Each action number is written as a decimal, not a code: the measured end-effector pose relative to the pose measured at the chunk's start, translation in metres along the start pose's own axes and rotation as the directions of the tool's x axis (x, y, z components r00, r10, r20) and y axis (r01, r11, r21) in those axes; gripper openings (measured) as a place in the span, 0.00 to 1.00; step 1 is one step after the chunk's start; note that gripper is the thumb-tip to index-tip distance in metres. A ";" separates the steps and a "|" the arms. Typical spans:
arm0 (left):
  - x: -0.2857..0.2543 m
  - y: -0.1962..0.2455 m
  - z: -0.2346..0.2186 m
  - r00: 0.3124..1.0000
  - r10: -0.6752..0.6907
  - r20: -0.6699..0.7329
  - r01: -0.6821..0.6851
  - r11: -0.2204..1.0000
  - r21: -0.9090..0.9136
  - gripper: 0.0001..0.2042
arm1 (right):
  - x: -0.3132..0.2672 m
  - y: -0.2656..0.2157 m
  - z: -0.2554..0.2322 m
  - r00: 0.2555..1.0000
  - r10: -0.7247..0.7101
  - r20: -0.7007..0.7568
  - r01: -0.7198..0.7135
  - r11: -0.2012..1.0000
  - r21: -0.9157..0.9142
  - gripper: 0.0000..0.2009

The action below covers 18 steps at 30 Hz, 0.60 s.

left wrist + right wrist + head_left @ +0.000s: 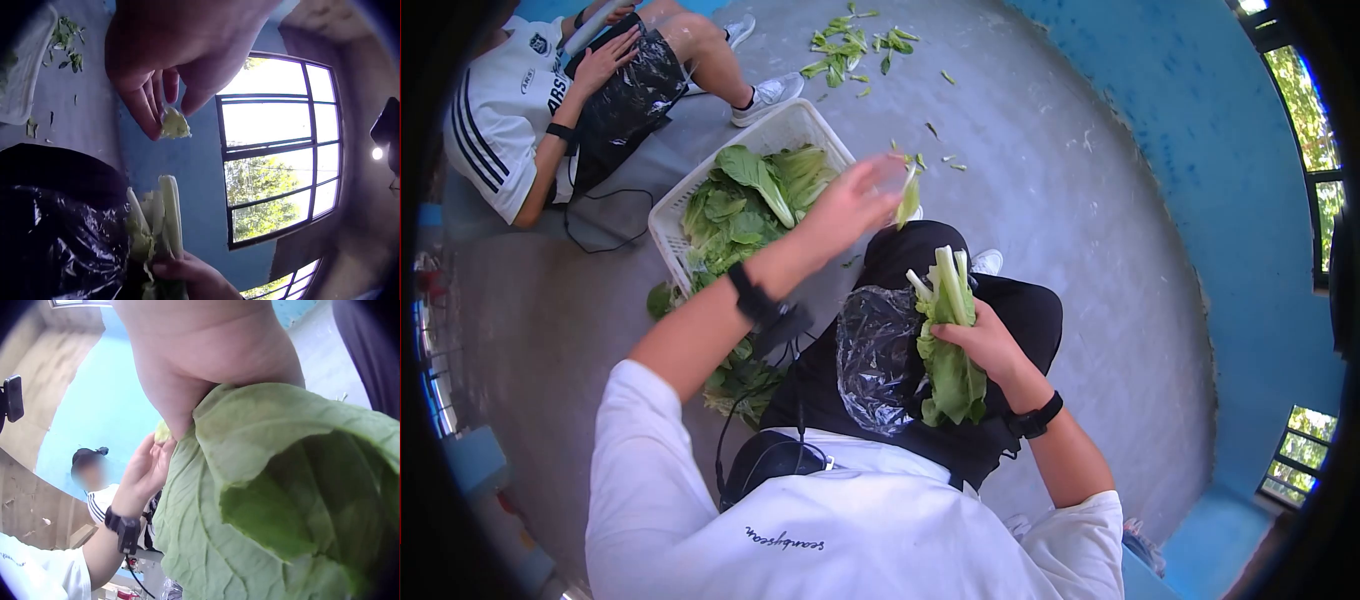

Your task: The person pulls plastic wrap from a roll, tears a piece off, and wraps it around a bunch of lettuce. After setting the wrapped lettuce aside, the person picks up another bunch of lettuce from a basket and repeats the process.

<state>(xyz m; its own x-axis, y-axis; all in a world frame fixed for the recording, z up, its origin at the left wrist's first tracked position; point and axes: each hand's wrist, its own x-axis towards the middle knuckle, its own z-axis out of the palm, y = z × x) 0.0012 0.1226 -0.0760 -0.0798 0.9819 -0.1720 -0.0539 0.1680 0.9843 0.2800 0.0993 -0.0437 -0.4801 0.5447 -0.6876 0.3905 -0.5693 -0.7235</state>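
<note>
My right hand (985, 345) grips a head of leafy greens (953, 375) above my lap, its pale stalks pointing away from me. In the right wrist view the broad green leaves (250, 444) spread below that hand. My left hand (855, 205) is raised between the crate and my knees. Its fingertips pinch a small pale-green leaf piece (175, 124), seen best in the left wrist view. The piece is apart from the head of greens, whose cut stalks (170, 212) stand below it in that view.
A white plastic crate (662, 225) full of greens stands to my left, with more greens (745, 385) beside it. Leaf scraps (840, 50) lie on the grey floor ahead. Clear plastic (878, 355) covers part of my lap. Another person (510, 110) sits beyond the crate; cables hang from my left wrist.
</note>
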 end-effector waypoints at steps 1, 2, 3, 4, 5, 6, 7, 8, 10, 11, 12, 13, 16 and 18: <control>0.029 -0.022 -0.001 0.969 0.237 -0.063 -0.217 0.948 0.235 0.18 | 0.001 -0.002 0.001 1.000 -0.005 0.001 0.004 1.000 0.011 0.24; 0.038 -0.026 -0.001 0.928 0.367 -0.072 -0.318 0.876 0.361 0.20 | 0.002 -0.001 0.002 1.000 -0.024 -0.001 0.024 1.000 0.015 0.24; 0.044 -0.023 0.000 0.869 0.489 -0.080 -0.393 0.779 0.489 0.21 | 0.002 0.000 0.002 0.999 -0.043 -0.006 0.043 0.999 0.017 0.24; 0.043 -0.025 0.002 0.858 0.505 -0.098 -0.391 0.764 0.513 0.21 | 0.000 0.001 0.001 0.998 -0.055 -0.013 0.056 0.998 0.019 0.24; 0.038 -0.027 0.005 0.849 0.516 -0.113 -0.386 0.752 0.535 0.22 | -0.001 0.000 0.000 0.999 -0.046 -0.014 0.047 0.999 0.021 0.24; 0.027 -0.029 0.004 0.936 0.353 -0.002 -0.318 0.844 0.432 0.21 | -0.002 -0.001 0.001 0.999 -0.036 -0.014 0.036 0.999 0.023 0.24; 0.013 -0.030 0.002 0.974 0.186 0.127 -0.219 0.915 0.339 0.21 | -0.001 -0.003 0.001 1.000 -0.026 -0.011 0.026 0.999 0.023 0.24; 0.000 -0.030 0.002 0.963 0.025 0.268 -0.097 0.961 0.259 0.20 | 0.000 -0.002 0.000 1.000 -0.029 -0.004 0.029 1.000 0.010 0.23; -0.021 -0.017 0.011 0.918 -0.095 0.384 -0.032 0.950 0.310 0.16 | 0.001 -0.001 0.000 1.000 -0.029 0.012 0.029 0.999 -0.020 0.23; -0.030 -0.014 0.014 0.888 -0.156 0.433 0.000 0.941 0.338 0.14 | 0.000 0.001 0.001 1.000 -0.019 0.007 0.019 1.000 -0.015 0.23; -0.036 -0.020 0.018 0.889 -0.146 0.434 0.030 0.965 0.261 0.12 | 0.001 0.002 0.002 1.000 -0.015 0.005 0.015 1.000 -0.012 0.23; -0.038 -0.028 0.021 0.892 -0.132 0.433 0.056 0.981 0.183 0.10 | 0.002 0.001 0.002 1.000 -0.014 0.002 0.014 1.000 -0.011 0.23; -0.041 -0.032 0.022 0.894 -0.119 0.432 0.088 0.992 0.090 0.06 | 0.000 0.001 0.003 1.000 -0.018 -0.001 0.018 1.000 -0.011 0.23; -0.038 -0.030 0.015 0.877 -0.154 0.454 0.138 0.988 0.070 0.05 | -0.002 -0.002 0.002 1.000 -0.016 -0.011 0.016 1.000 -0.013 0.23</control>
<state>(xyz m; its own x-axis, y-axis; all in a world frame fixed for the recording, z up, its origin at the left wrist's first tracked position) 0.0210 0.0820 -0.0981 0.3904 0.8754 -0.2850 0.0057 0.3072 0.9516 0.2789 0.0985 -0.0412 -0.4775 0.5604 -0.6767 0.3928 -0.5528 -0.7349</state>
